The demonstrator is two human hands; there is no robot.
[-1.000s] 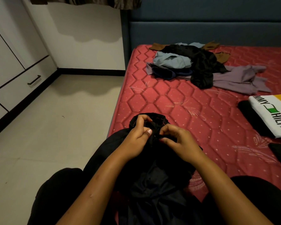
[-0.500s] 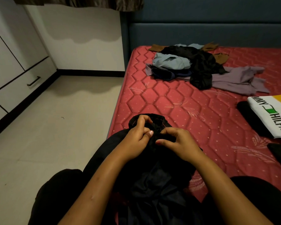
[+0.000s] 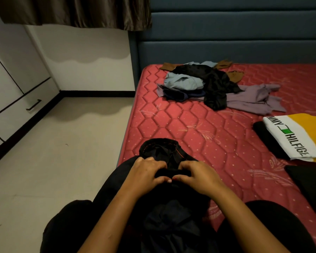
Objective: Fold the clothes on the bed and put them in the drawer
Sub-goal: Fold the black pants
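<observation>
Left hand (image 3: 147, 172) and right hand (image 3: 199, 175) side by side, thumb tips close, both grips on dark garment (image 3: 159, 149).

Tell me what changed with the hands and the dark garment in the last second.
The left hand and right hand slid back toward the person along the dark garment, still gripping it. The clothes pile and folded shirt stayed put.

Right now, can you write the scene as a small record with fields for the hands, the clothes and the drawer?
left hand: grips the black garment
right hand: grips the same garment, thumbs close together
unfolded pile: at the far end of the red mattress
folded shirt: white and yellow, at the right edge of the view
drawer: closed, in the cabinet at the left
</observation>
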